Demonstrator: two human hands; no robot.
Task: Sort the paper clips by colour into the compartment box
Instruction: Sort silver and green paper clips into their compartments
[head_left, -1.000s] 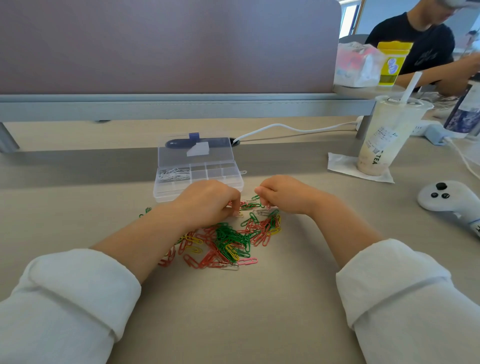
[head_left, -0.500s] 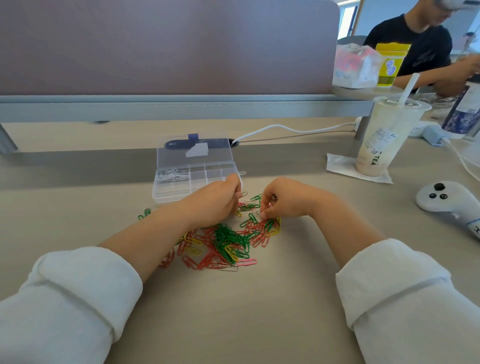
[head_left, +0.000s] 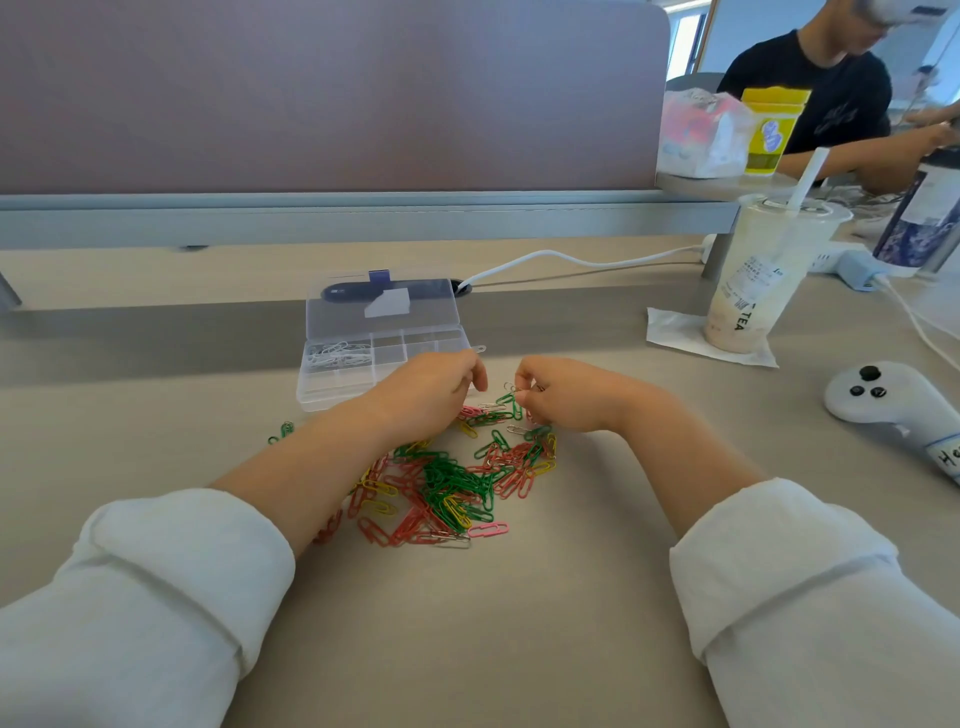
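A heap of green, red, yellow, pink and silver paper clips (head_left: 447, 483) lies on the table in front of me. Behind it stands the clear compartment box (head_left: 332, 395) with its lid folded back; white clips (head_left: 337, 354) fill its far-left compartment. My left hand (head_left: 431, 395) hovers at the box's front right corner with its fingers curled, and whatever is between them is hidden. My right hand (head_left: 566, 392) is over the heap's far edge and pinches a silver clip (head_left: 510, 387) at its fingertips. One more silver clip (head_left: 479, 349) lies beside the box's right edge.
A milk-tea cup (head_left: 763, 280) on a napkin stands at the right, with a white controller (head_left: 883, 400) nearer me. A white cable (head_left: 571, 257) runs behind the box. A desk divider (head_left: 332, 104) closes the back. Another person (head_left: 821, 93) sits beyond it.
My left hand rose from the heap toward the box's front right corner. My right hand turned and now pinches a silver clip just above the heap.
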